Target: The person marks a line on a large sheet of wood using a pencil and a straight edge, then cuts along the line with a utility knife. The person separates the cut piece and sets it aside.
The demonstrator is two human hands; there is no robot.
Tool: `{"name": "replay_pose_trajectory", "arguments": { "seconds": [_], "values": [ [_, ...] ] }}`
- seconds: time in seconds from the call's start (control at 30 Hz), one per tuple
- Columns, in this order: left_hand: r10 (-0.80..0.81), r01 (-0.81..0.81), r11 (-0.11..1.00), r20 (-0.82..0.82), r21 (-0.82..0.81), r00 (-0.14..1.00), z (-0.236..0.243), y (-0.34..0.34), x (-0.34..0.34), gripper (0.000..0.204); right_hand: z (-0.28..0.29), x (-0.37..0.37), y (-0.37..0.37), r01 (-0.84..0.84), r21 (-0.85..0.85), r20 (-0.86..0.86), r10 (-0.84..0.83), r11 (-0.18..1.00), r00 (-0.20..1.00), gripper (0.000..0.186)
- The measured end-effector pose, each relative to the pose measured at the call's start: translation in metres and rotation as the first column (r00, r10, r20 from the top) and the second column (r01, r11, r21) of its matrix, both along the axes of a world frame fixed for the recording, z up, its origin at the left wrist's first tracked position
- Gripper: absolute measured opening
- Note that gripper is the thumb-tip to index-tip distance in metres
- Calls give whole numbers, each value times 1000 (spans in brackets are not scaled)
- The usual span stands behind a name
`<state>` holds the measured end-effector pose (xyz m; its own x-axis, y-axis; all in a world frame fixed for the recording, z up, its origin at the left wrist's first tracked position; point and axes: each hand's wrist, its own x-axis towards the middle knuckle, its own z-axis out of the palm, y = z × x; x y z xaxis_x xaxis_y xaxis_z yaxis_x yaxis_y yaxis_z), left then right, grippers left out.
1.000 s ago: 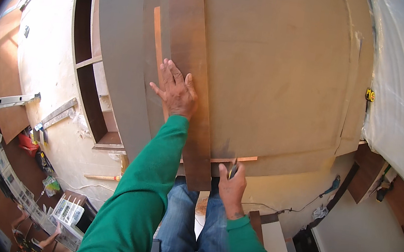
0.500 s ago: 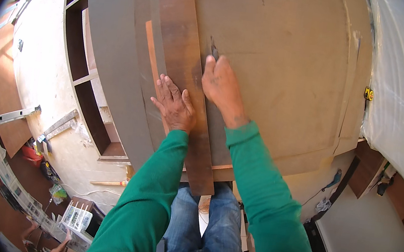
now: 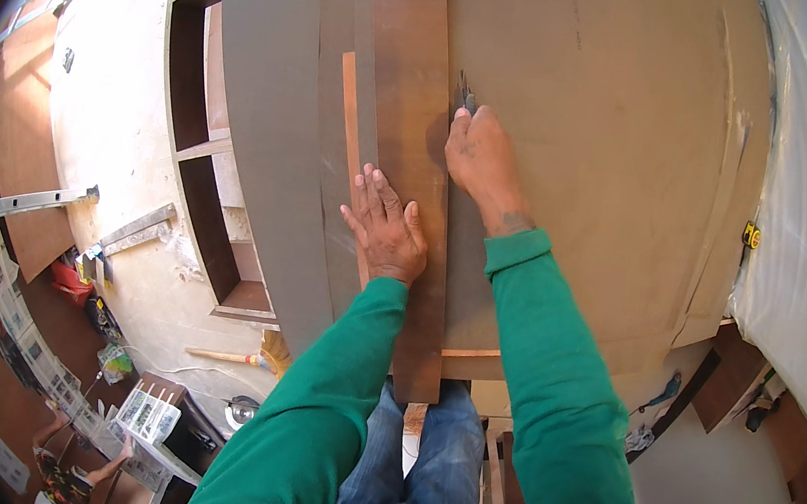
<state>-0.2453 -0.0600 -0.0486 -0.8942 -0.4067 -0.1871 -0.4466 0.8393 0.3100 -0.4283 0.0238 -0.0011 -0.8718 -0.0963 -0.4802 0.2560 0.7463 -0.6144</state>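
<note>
The left grip (image 3: 388,235), spread flat and empty, lies on the board (image 3: 414,127), whose long axis runs near to far. Beside it, over the panel (image 3: 594,175), the right grip (image 3: 483,161) clasps a knife (image 3: 468,99) pointing away.

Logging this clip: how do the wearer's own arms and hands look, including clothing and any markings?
The left sleeve and right sleeve are long, plain green fabric reaching the wrists; the right cuff looks folded back. The left hand and right hand are ungloved. Dark markings, possibly tattoos, show on the right one's back.
</note>
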Motion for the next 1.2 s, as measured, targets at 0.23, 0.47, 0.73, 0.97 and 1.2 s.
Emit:
{"name": "replay_pose_trajectory", "arguments": {
  "seconds": [0.23,0.47,0.73,0.97,1.2],
  "values": [
    [10,-10,1000,29,23,1000,2,2,-1,69,2,1,-3,66,-5,-4,-66,998,998,41],
    [3,-3,1000,15,7,1000,0,3,-1,69,7,-5,-5,32,-29,26,-31,999,999,40],
    [-11,11,1000,10,-23,1000,0,4,-2,70,7,-15,-9,-23,-34,40,24,999,999,40],
    [-15,15,1000,19,-9,1000,2,3,-2,71,5,-16,-13,-57,-6,53,57,998,997,39],
    [-7,7,1000,22,-22,1000,2,1,-1,71,-3,-26,-23,-125,19,59,124,992,991,37]
  ]
}}
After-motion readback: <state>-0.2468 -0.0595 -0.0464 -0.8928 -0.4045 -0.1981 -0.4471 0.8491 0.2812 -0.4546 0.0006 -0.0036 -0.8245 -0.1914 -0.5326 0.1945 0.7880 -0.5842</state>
